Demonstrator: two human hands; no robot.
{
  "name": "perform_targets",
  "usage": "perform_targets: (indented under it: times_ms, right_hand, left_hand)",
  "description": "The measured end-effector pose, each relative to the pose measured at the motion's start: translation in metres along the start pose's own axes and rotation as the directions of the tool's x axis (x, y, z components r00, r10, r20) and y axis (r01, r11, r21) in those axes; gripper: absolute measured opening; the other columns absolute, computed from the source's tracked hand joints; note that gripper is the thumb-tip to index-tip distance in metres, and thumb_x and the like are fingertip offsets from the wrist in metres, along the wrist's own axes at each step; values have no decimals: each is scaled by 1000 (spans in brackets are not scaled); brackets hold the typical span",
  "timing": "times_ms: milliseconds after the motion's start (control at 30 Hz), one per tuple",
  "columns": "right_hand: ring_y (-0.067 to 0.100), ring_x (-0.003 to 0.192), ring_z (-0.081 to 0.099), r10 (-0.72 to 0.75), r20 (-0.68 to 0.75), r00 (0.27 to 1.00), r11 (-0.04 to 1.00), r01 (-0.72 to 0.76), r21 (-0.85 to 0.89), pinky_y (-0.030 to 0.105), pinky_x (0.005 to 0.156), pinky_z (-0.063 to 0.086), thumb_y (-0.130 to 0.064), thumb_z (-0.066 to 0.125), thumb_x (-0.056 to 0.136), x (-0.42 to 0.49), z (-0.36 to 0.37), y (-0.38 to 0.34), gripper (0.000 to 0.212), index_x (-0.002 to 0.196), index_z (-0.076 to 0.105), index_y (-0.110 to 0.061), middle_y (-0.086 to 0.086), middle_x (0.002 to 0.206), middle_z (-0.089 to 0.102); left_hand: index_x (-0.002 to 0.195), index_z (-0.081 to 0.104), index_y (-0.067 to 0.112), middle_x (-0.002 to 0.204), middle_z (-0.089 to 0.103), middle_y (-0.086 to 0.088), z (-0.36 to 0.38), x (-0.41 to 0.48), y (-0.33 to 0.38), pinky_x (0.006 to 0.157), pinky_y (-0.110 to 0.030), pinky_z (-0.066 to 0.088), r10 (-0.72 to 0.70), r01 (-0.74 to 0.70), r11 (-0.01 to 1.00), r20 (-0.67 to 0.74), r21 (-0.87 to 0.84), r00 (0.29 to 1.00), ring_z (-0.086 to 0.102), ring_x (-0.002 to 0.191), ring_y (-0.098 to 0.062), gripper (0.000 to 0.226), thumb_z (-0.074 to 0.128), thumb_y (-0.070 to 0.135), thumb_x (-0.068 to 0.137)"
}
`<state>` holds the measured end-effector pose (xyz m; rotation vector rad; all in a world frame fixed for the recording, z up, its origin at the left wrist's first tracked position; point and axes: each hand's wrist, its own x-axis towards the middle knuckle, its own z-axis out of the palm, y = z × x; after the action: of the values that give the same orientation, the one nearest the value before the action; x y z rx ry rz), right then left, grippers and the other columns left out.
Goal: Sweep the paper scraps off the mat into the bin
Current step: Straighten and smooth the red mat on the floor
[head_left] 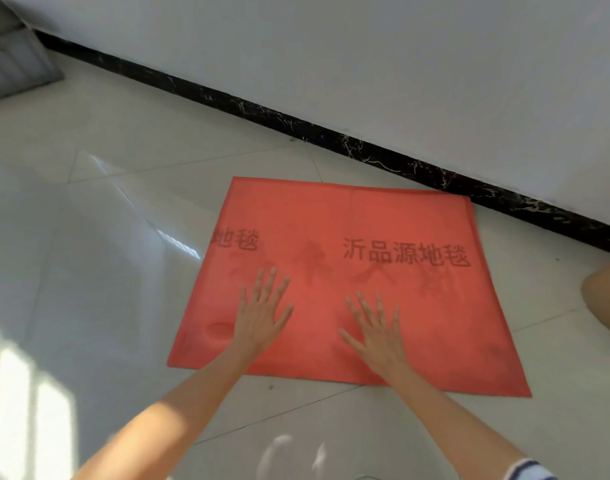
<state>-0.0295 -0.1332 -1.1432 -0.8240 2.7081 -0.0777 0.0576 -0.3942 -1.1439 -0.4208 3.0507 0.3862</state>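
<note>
Since both palms lie flat on the red mat (331, 216), fingers spread, holding nothing, I'd sweep flat-handed one way, light pressure (glossy tiled floor (106, 237), mat may slide). Head view: left hand (262, 318) at mat's 7 o'clock, right hand (378, 332) at 6. No paper scraps visible on it; bin out of frame. Black skirting (331, 140) and white wall (400, 64) run 10 to 3 o'clock.

Grey object (16, 60) cut off at left edge; faint marks (310, 268) on mat (331, 209) blurred.
</note>
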Motion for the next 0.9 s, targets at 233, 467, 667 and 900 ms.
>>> perform_targets:
  times_ms: [233, 467, 667, 900]
  right_hand:
    - [32, 146, -16, 131, -10, 991, 991, -131, 18, 64, 111, -6, -86, -12, 68, 14, 28, 26, 84, 143, -16, -50, -12, 158, -17]
    - [35, 146, -17, 197, -2, 980, 980, -197, 18, 67, 110, -3, -83, 0, 75, 21, 53, 33, 77, 145, -12, -53, -10, 158, -17]
    - [36, 147, -4, 209, -18, 978, 978, -210, -11, 70, 108, 6, -83, 0, 77, 23, 61, 34, 78, 148, 0, -51, -10, 160, -3]
    - [28, 145, -23, 208, -69, 976, 978, -209, -8, 63, 111, -6, -86, -13, 68, 24, 63, 31, 81, 144, -14, -55, -14, 158, -20]
  left_hand:
    - [153, 9, 40, 163, -1, 7, 36, 5, -15, 113, -67, 13, -57, 56, 998, 63, 17, 996, -8, 149, -19, 67, 11, 63, 90]
    - [154, 6, 41, 164, -3, 8, 49, 21, -45, 112, -66, 5, -257, 257, 966, 73, 12, 964, -4, 151, -25, 72, 7, 66, 87]
    - [154, 22, 12, 156, 30, -20, 39, 25, -91, 109, -56, 26, -722, 702, 691, -111, -174, 683, 28, 141, -39, 81, 44, 58, 92]
    - [119, 58, 4, 112, 65, -17, 5, 53, -132, 90, -44, 44, -794, 726, 568, -29, -386, 607, 60, 105, -38, 67, 67, 58, 80]
